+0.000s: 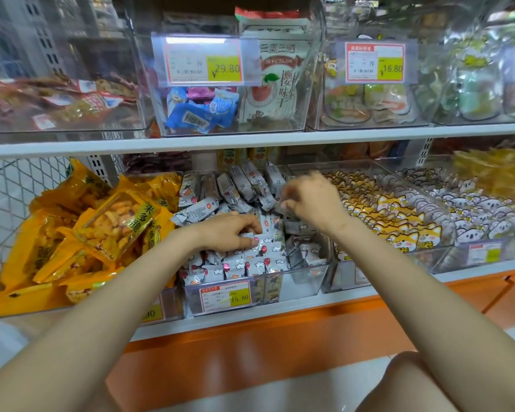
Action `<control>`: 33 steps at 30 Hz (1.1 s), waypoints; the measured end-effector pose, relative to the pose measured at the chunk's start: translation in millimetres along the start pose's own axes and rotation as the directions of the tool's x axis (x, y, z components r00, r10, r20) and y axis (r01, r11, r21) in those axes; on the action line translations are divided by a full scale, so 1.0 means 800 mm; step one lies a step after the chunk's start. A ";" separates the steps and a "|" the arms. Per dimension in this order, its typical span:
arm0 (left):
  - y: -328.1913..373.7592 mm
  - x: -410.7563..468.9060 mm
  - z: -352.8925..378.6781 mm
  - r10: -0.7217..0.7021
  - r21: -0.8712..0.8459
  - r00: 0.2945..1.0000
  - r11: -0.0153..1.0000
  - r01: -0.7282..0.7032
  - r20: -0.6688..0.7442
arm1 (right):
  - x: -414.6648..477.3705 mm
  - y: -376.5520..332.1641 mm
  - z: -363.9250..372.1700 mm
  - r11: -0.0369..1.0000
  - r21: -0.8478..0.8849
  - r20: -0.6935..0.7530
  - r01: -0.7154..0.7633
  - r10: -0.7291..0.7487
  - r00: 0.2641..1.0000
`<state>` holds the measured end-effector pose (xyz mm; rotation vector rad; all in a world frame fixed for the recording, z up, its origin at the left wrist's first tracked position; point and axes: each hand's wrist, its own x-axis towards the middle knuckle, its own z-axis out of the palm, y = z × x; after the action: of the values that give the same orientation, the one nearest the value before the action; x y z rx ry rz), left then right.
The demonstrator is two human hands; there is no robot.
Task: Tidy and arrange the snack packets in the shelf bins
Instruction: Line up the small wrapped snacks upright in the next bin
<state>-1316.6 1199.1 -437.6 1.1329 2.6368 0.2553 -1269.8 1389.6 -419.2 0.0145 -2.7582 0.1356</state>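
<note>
The person is leaning in over the lower shelf with both bare arms stretched into the middle clear bin (302, 282), the one carrying a price tag (225, 296) that reads 15.80 on its front wall. That bin is holding the small white snack packets (238, 267). Near the front they are standing upright in tight rows, while towards the back more of them (244, 185) are lying tilted and jumbled in a loose heap.

The left hand (228, 233) is resting on top of the upright rows, its thumb and fingers curling round the top edge of one white packet and pinching it. The right hand (309, 200) is hovering a little higher, over the right rear part of the same bin; it is smeared by motion, its fingers are bent, and I cannot tell whether it is gripping anything.

Just to the left, yellow packets (110, 224) of orange puffed snacks are piling against each other in the next bin. To the right, fox-printed packets (399, 217) are filling a bin, with koala-printed packets (473, 209) beyond. On the shelf above, a clear bin is holding blue wrapped sweets (199, 114) beside a tall white pouch (275, 84).
</note>
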 end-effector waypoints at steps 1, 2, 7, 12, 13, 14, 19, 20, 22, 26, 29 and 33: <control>0.000 -0.001 0.000 -0.001 -0.005 1.000 1.000 0.001 -0.001 | 0.003 0.006 -0.001 0.989 -0.148 -0.031 -0.018 0.013 0.999; 0.001 -0.002 0.000 -0.003 -0.009 1.000 1.000 0.003 -0.001 | 0.005 0.011 0.002 0.971 -0.237 -0.008 -0.036 0.035 0.999; 0.005 -0.007 -0.001 -0.005 -0.003 1.000 1.000 0.005 -0.006 | 0.007 0.013 0.027 0.956 -0.294 0.028 -0.014 0.023 0.999; 0.005 -0.008 -0.001 -0.005 0.009 1.000 1.000 0.005 -0.005 | -0.001 0.012 0.009 0.981 -0.174 -0.107 -0.086 0.068 0.992; 0.005 -0.008 -0.001 -0.005 0.007 1.000 1.000 0.005 -0.005 | -0.005 0.010 -0.002 0.986 -0.126 -0.130 -0.109 0.092 0.987; 0.005 -0.008 -0.001 -0.006 0.006 1.000 1.000 0.006 -0.004 | -0.008 0.009 -0.012 0.989 -0.057 -0.142 -0.133 0.124 0.982; 0.006 -0.008 -0.001 -0.018 0.000 1.000 1.000 0.018 0.002 | -0.006 0.018 -0.025 0.840 0.476 0.066 -0.261 0.263 0.963; 0.006 -0.009 -0.001 -0.020 -0.001 1.000 1.000 0.020 0.002 | -0.007 0.020 -0.024 0.763 0.568 0.139 -0.308 0.280 0.950; 0.007 -0.009 -0.001 -0.025 0.003 1.000 1.000 0.025 0.002 | -0.009 0.026 -0.026 0.615 0.689 0.280 -0.384 0.263 0.923; 0.007 -0.010 0.000 -0.035 0.015 0.999 0.999 0.035 0.000 | -0.012 0.031 -0.033 0.523 0.747 0.326 -0.409 0.248 0.912; 0.006 -0.009 -0.001 -0.032 0.011 0.999 0.999 0.032 0.003 | -0.011 0.029 -0.035 0.556 0.751 0.195 -0.355 0.327 0.925; 0.007 -0.010 0.000 -0.025 0.008 1.000 1.000 0.025 -0.013 | -0.014 0.030 -0.035 0.479 0.839 0.137 -0.258 0.272 0.952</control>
<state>-1307.5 1197.5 -434.5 1.1041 2.6641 0.2477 -1249.4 1416.1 -399.5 -0.1575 -2.3404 1.5658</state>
